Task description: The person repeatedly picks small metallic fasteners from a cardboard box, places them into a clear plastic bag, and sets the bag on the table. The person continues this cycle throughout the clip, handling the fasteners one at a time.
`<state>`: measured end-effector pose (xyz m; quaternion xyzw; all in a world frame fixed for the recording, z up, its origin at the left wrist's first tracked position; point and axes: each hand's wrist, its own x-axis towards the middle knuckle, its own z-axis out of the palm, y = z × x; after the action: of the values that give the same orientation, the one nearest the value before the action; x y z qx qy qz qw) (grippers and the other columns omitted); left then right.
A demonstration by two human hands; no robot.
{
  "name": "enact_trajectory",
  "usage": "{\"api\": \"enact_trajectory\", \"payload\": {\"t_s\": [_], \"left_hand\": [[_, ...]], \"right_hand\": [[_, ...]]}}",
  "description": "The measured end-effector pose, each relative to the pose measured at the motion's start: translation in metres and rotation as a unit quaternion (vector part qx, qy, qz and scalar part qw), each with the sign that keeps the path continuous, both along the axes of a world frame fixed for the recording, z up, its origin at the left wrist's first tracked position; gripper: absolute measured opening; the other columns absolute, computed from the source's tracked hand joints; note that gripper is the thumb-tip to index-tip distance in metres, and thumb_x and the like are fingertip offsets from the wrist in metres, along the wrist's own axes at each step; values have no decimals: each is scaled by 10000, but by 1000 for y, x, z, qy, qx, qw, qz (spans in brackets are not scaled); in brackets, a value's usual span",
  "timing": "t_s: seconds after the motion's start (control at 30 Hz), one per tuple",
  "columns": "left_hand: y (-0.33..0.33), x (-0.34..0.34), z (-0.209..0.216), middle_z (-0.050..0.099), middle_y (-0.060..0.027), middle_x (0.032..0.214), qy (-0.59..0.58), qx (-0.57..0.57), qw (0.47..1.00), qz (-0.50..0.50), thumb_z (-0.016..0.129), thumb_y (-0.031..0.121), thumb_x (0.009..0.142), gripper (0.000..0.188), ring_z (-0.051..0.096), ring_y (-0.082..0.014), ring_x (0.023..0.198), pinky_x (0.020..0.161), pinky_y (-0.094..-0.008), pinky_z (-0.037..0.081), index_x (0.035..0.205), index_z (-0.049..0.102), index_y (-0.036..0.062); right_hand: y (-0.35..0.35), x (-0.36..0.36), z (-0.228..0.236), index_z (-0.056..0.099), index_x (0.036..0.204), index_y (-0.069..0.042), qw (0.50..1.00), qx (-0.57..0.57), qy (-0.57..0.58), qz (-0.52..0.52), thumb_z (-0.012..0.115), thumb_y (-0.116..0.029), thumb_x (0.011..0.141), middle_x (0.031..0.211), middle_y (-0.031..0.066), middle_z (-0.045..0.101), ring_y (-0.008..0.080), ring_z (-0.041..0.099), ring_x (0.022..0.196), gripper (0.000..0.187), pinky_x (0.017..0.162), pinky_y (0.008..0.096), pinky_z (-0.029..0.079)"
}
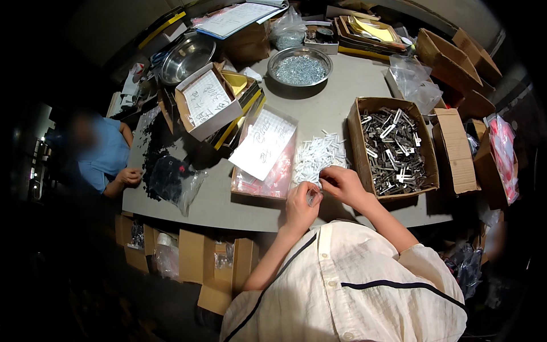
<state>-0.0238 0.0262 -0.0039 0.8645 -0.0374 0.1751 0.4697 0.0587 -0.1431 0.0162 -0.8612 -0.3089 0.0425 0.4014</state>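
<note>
My left hand [302,210] is closed at the table's near edge, curled around something small, greyish and shiny that I cannot make out. Close beside it, my right hand [345,186] has its thumb and fingers drawn together in a pinch; whatever is in them, if anything, is hidden. Both hands are just in front of a loose pile of small white plastic pieces [320,153]. Right of the pile stands a cardboard box [354,137] filled with black and white clip-like parts [393,149]. On the left is a bag-lined box of pinkish packets [268,181] with a paper sheet [263,142] over it.
A metal bowl of small shiny metal parts [300,68] stands farther back. At left lie black pieces and a clear bag [181,178], with a co-worker [105,151] beside the table. Boxes [456,149] crowd the right side; open cartons [192,256] sit below the left edge.
</note>
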Motion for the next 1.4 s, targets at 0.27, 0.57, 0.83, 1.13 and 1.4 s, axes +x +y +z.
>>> {"api": "enact_trajectory", "payload": {"t_s": [0.27, 0.57, 0.83, 1.13, 1.4], "left_hand": [[-16, 3, -5, 701, -151, 934, 88, -131, 986, -55, 764, 62, 825, 242, 682, -347, 898, 794, -431, 529, 1015, 617, 33], [-22, 15, 9, 695, -57, 914, 100, -190, 973, -88, 768, 55, 856, 201, 667, -174, 934, 889, -308, 508, 1007, 639, 27], [-25, 23, -2, 704, -75, 926, 81, -157, 980, -86, 766, 56, 857, 195, 685, -189, 918, 862, -314, 522, 1009, 648, 28], [-20, 18, -7, 711, -77, 938, 113, -158, 977, -86, 767, 58, 861, 188, 686, -179, 919, 867, -312, 525, 1009, 655, 26], [-16, 16, -7, 663, -29, 919, 153, -163, 971, -84, 752, 33, 884, 159, 609, -115, 870, 814, -275, 497, 1000, 646, 10]], "right_hand": [[-21, -17, 66, 755, 1097, -9, 988, 97, 23, 122, 752, -96, 903, 966, 107, 714, 217, 682, 813, 213, 698, 314, 530], [-111, 43, 43, 666, 1082, -7, 974, -94, -49, -201, 661, -53, 839, 1017, 179, 642, 359, 658, 875, 248, 782, 444, 539], [-127, 48, 14, 597, 1059, 9, 942, -325, -63, -52, 781, -94, 726, 1016, 190, 628, 396, 678, 954, 395, 806, 480, 578], [-130, 87, 13, 702, 941, -4, 960, -274, 37, 32, 667, -86, 756, 987, 206, 695, 393, 695, 935, 205, 815, 487, 562], [-135, 89, 2, 699, 863, -15, 956, -277, -90, -19, 729, -153, 740, 909, 176, 686, 381, 694, 889, 187, 772, 491, 551]]}}
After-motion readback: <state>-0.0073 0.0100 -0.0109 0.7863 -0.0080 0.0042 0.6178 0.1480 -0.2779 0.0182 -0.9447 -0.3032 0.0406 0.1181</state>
